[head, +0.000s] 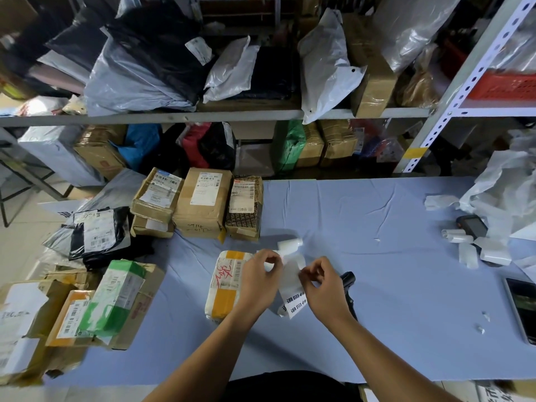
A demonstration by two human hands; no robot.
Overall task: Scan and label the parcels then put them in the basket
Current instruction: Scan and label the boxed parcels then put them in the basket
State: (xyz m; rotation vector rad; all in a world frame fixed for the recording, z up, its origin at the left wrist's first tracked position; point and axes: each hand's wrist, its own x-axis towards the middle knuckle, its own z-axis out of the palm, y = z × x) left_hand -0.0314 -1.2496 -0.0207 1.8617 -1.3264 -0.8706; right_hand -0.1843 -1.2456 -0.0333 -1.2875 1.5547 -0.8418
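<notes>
A white parcel (224, 282) with orange tape and red writing lies on the blue table (391, 256), partly under my left hand (259, 281). Both hands hold a strip of white labels (291, 288) printed with black characters. My left hand pinches its upper part. My right hand (323, 282) pinches its right edge. The strip runs up to a small white roll (290, 245) lying on the table. A black scanner (348, 281) lies behind my right hand, mostly hidden. No basket is in view.
Several cardboard parcels (203, 204) stand at the table's far left, more parcels (113, 297) pile at the near left. A handheld device (471, 224), label scraps (475, 248) and crumpled backing paper (504, 192) lie at the right. A phone (522, 306) rests at the right edge. Shelves of packages stand behind.
</notes>
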